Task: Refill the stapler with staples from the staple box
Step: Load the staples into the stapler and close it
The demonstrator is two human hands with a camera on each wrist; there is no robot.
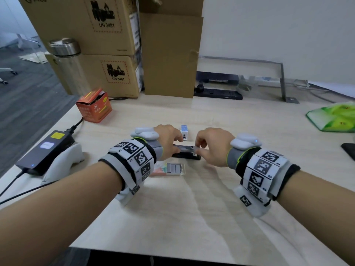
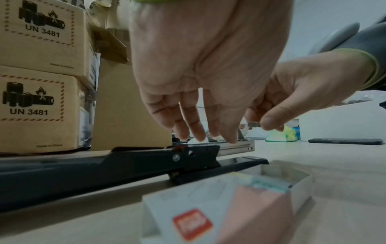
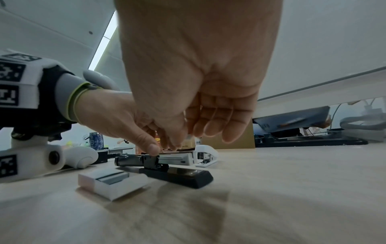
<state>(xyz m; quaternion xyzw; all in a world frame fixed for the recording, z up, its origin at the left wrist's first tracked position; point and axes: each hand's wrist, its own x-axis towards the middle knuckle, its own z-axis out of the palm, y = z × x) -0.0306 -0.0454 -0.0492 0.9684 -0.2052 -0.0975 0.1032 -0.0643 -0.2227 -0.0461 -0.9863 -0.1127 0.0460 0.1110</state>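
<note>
A black stapler (image 1: 187,156) lies on the desk with its top swung back and its metal magazine (image 2: 236,146) exposed. My left hand (image 1: 172,144) holds the magazine, thumb on the near side (image 3: 153,148) and fingertips (image 2: 200,135) on top. My right hand (image 1: 203,148) hovers over the magazine's front end and pinches a short grey strip of staples (image 2: 253,124) between thumb and forefinger. The open staple box (image 1: 171,168) lies just in front of the stapler, with grey staple strips inside (image 3: 112,179).
A small white stapler (image 1: 184,131) stands just behind the black one. An orange carton (image 1: 94,108), a power adapter (image 1: 44,150) with cables and a white device (image 1: 63,162) lie left. Cardboard boxes (image 1: 107,45) stand behind. A green bag (image 1: 334,118) and phone (image 1: 348,149) lie right.
</note>
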